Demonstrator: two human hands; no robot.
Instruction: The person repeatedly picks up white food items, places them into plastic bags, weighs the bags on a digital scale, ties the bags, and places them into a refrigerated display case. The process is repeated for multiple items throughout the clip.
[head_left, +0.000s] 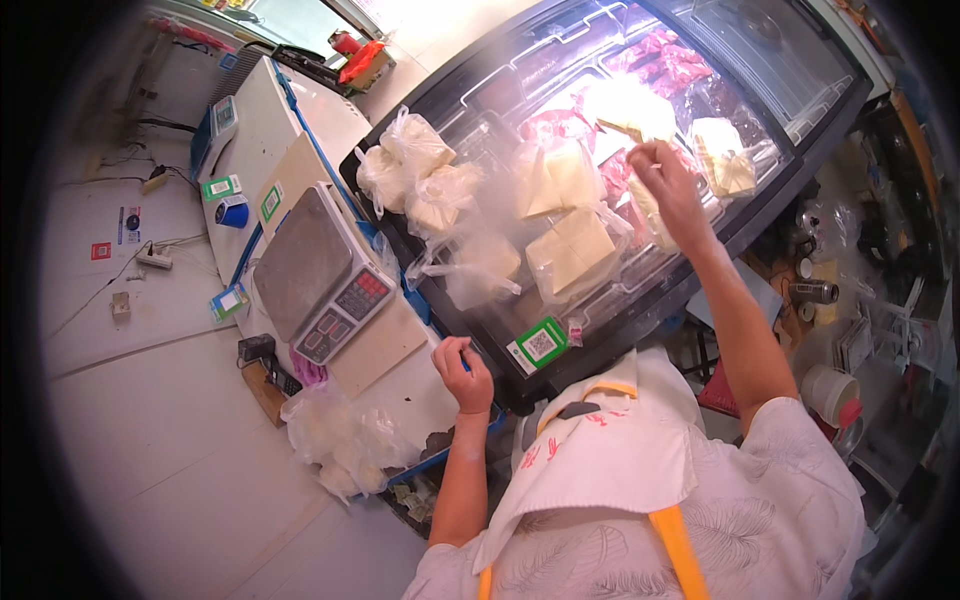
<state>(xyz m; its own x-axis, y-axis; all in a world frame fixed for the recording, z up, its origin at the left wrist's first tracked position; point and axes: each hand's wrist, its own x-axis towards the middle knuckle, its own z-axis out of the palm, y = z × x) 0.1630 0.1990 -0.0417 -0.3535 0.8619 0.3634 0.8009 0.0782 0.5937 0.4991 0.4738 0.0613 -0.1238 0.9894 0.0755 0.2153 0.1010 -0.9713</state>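
My right hand is over the glass-topped display refrigerator, fingers pinched among bagged pale blocks that look like tofu. Glare makes it unclear whether the fingers hold plastic. Just below them lies a pale bagged piece; beyond is a brightly lit bag. To their right sits another bagged block. Two large bagged blocks, one behind and one in front, lie to the left. My left hand is curled at the counter's edge by the refrigerator's corner; a blue bit shows between its fingers.
A digital price scale stands on the white counter, left of the refrigerator. Tied bags crowd the refrigerator's left end. A green printed-code card lies at its front edge. More plastic bags hang by the counter's near end.
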